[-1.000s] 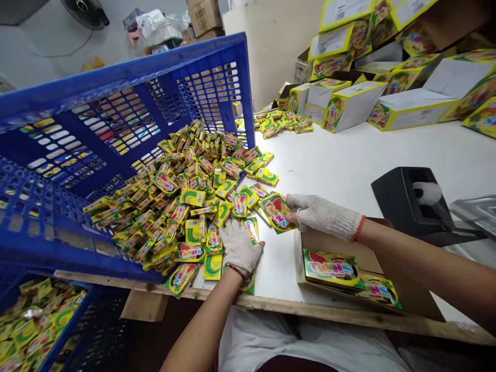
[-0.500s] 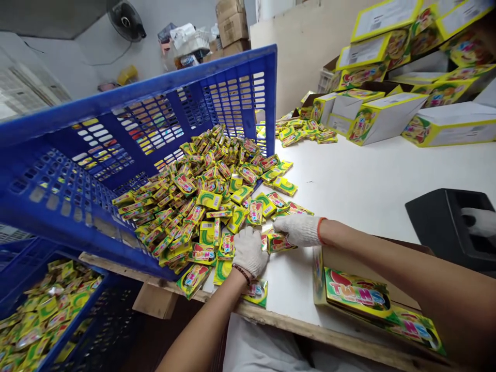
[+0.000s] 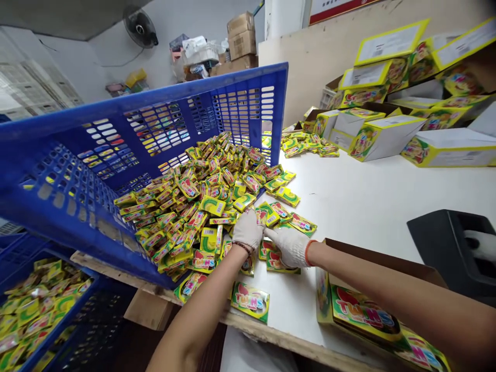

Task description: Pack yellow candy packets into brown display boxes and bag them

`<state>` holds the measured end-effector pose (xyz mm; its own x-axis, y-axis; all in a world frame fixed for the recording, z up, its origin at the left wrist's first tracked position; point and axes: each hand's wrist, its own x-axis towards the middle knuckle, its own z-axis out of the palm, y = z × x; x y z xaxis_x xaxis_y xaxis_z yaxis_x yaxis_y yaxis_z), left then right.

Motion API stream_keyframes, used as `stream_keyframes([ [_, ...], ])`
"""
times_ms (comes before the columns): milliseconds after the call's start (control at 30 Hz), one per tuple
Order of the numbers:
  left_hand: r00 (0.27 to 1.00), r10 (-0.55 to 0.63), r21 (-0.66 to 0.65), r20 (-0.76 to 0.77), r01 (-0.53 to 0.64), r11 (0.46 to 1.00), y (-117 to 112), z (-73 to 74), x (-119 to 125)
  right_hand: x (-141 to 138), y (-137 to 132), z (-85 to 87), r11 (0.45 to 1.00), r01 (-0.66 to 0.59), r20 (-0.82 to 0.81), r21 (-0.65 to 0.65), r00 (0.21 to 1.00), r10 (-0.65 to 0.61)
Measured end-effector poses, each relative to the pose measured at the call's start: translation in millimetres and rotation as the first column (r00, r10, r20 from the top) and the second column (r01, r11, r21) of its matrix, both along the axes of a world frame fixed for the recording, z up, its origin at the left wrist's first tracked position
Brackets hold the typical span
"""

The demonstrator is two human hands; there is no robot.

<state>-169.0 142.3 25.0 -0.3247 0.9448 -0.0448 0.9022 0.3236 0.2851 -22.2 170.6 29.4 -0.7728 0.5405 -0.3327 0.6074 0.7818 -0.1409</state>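
Observation:
My left hand (image 3: pixel 248 230), in a white knit glove with a beaded bracelet at the wrist, is at the front right of a heap of small yellow-green TWINS packets (image 3: pixel 209 204). Its fingers curl over a packet there, and their tips are partly hidden. Beside it, almost touching, my right hand (image 3: pixel 290 245), gloved with an orange cuff, bends over a few packets (image 3: pixel 279 262) lying face up on the white table. One finger points toward my left hand. A single TWINS packet (image 3: pixel 250 301) lies near the table edge.
A blue crate (image 3: pixel 163 98) on its side holds the heap. An open TWINS carton (image 3: pixel 360 310) stands under my right forearm. A black tape dispenser (image 3: pixel 445 243) is at right, stacked cartons (image 3: pixel 387 129) behind. Another crate of packets (image 3: pixel 42 305) sits lower left.
My left hand has moved up and further into the heap, uncovering the packet by the table edge. My right hand has shifted slightly down. The camera view has tilted up a little.

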Motion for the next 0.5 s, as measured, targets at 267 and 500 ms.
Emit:
stream_keyframes([
  [267,0.993,0.116,-0.021,0.017,-0.115,0.993,19.9,-2.7,-0.9,24.0,15.6,-8.8,0.917,0.301,-0.175,-0.26,0.92,-0.351],
  [500,0.998,-0.032,0.132,0.051,0.025,0.991,-9.6,6.9,9.0,16.9,20.4,-0.5,0.574,-0.05,-0.51,-0.818,0.525,-0.681],
])
